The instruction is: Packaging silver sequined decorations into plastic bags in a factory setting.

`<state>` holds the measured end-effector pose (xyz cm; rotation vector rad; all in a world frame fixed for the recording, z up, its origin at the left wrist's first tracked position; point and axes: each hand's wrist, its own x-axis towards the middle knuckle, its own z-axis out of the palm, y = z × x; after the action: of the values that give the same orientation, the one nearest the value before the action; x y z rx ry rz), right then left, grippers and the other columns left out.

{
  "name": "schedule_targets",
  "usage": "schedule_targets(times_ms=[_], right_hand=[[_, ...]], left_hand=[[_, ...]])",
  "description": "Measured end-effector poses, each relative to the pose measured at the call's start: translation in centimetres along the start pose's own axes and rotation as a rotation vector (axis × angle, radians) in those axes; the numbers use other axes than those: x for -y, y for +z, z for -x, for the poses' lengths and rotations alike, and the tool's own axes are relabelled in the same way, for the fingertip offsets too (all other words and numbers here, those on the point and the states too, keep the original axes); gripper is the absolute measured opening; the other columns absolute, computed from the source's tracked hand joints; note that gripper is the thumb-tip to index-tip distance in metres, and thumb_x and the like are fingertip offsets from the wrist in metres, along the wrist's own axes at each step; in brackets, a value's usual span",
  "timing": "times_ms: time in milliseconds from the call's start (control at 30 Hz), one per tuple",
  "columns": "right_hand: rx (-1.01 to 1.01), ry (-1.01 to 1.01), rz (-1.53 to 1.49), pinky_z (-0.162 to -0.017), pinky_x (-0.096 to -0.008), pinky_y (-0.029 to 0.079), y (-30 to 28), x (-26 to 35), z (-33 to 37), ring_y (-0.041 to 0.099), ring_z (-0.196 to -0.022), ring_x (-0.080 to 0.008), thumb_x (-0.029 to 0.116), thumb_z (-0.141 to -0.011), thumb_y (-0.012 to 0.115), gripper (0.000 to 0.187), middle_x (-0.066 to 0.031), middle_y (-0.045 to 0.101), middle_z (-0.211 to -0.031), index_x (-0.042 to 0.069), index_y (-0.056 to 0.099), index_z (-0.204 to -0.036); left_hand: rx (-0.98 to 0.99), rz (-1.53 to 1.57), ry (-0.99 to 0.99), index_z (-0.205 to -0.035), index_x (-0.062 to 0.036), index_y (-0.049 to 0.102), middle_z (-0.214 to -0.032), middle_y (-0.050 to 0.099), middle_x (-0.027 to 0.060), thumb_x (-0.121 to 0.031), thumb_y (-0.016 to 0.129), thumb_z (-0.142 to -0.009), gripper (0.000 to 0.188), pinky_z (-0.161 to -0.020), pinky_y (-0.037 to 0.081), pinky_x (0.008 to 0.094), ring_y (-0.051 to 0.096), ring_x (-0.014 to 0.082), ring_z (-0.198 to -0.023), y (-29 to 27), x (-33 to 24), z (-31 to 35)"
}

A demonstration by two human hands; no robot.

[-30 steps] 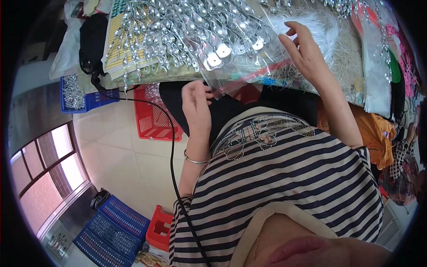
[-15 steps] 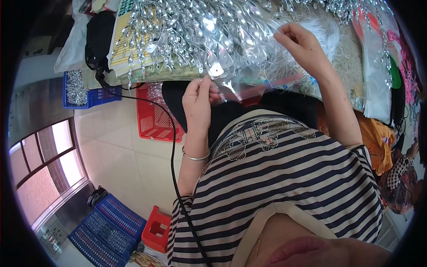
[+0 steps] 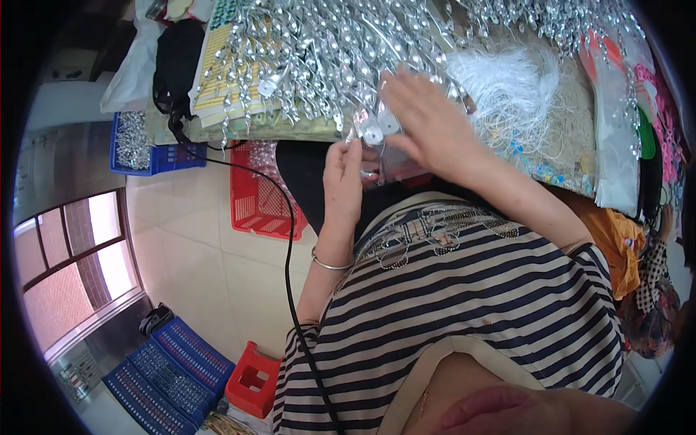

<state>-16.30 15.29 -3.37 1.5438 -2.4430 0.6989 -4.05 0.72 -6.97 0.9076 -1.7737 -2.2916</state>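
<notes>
My left hand (image 3: 344, 177) is closed at the table's front edge, its thumb and fingers pinching a clear plastic bag (image 3: 399, 165). The bag hangs partly over the edge, above my lap. My right hand (image 3: 428, 123) lies flat with its fingers stretched out, over the bag and the nearest silver pieces. Small pale tags (image 3: 373, 135) with a hole show between the two hands. A dense spread of shiny silver twisted drops (image 3: 319, 58) covers the table beyond them. What lies under my right palm is hidden.
White threads (image 3: 507, 87) lie heaped right of my right hand. Yellow lined sheets (image 3: 210, 94) and a black bag (image 3: 177, 61) are at the left. Below stand a blue basket (image 3: 163, 158), a red basket (image 3: 250, 206) and a red stool (image 3: 254, 377). A black cable (image 3: 290, 254) hangs near my left arm.
My right hand has swung left and down from the threads onto the bag, its fingers straightening. My left hand keeps its pinch on the bag and sits slightly farther right and lower.
</notes>
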Motion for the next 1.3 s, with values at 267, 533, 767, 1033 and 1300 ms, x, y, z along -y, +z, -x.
schedule_targets(times_ms=[267, 533, 767, 1033, 1300], right_hand=[[0.072, -0.044, -0.012, -0.112, -0.0467, 0.017, 0.7, 1.2, -1.7, 0.025, -0.138, -0.0319, 0.032, -0.086, 0.057, 0.067, -0.0176, 0.028, -0.147, -0.001, 0.032, -0.139], [0.098, -0.026, -0.053, -0.112, -0.0476, 0.018, 1.0, 0.6, -1.8, 0.024, -0.138, -0.0338, 0.032, -0.087, 0.056, 0.063, -0.0189, 0.025, -0.148, 0.003, 0.035, -0.139], [-0.192, 0.245, 0.022, -0.107, -0.0445, 0.028, -2.1, -5.7, 0.6, 0.034, -0.13, -0.0363, 0.023, -0.087, 0.06, 0.051, -0.0198, 0.037, -0.14, 0.004, 0.045, -0.131], [0.18, 0.201, -0.36, -0.07, -0.0365, 0.049, -5.6, 0.0, 2.3, 0.061, -0.077, -0.0304, 0.014, -0.085, 0.062, 0.013, -0.0124, 0.062, -0.083, 0.003, 0.063, -0.091], [0.057, 0.194, -0.28, -0.067, -0.0379, 0.052, -2.3, 0.0, 6.1, 0.063, -0.081, -0.0317, 0.006, -0.083, 0.061, 0.024, -0.0137, 0.063, -0.092, 0.004, 0.062, -0.107]], left_hand=[[0.058, 0.131, -0.038, -0.113, -0.0051, 0.05, -0.103, 0.06, 0.0074, -0.036, 0.042, -0.098, 0.035, -0.066, 0.054, 0.0286, 0.062, 0.0151, -0.089, -0.7, 0.1, 0.5], [0.12, 0.134, -0.054, -0.115, -0.0038, 0.048, -0.101, 0.061, 0.0111, -0.035, 0.044, -0.098, 0.036, -0.071, 0.053, 0.0304, 0.063, 0.0201, -0.088, -0.9, 0.0, 0.5], [0.122, 0.162, -0.096, -0.112, -0.0022, 0.049, -0.099, 0.063, 0.0148, -0.033, 0.047, -0.097, 0.034, -0.07, 0.053, 0.0296, 0.064, 0.0209, -0.084, -1.3, 0.8, 0.7], [0.128, 0.067, -0.035, -0.117, -0.0017, 0.043, -0.102, 0.061, 0.0133, -0.02, 0.059, -0.092, 0.035, -0.071, 0.052, 0.0265, 0.062, 0.0169, -0.086, -1.3, 0.6, 0.6], [-0.108, -0.951, 0.684, -0.134, -0.0048, 0.038, -0.124, 0.041, 0.0173, -0.017, 0.082, -0.061, 0.086, -0.092, 0.039, 0.0394, 0.042, 0.0321, -0.113, 0.1, -2.5, 2.2]])
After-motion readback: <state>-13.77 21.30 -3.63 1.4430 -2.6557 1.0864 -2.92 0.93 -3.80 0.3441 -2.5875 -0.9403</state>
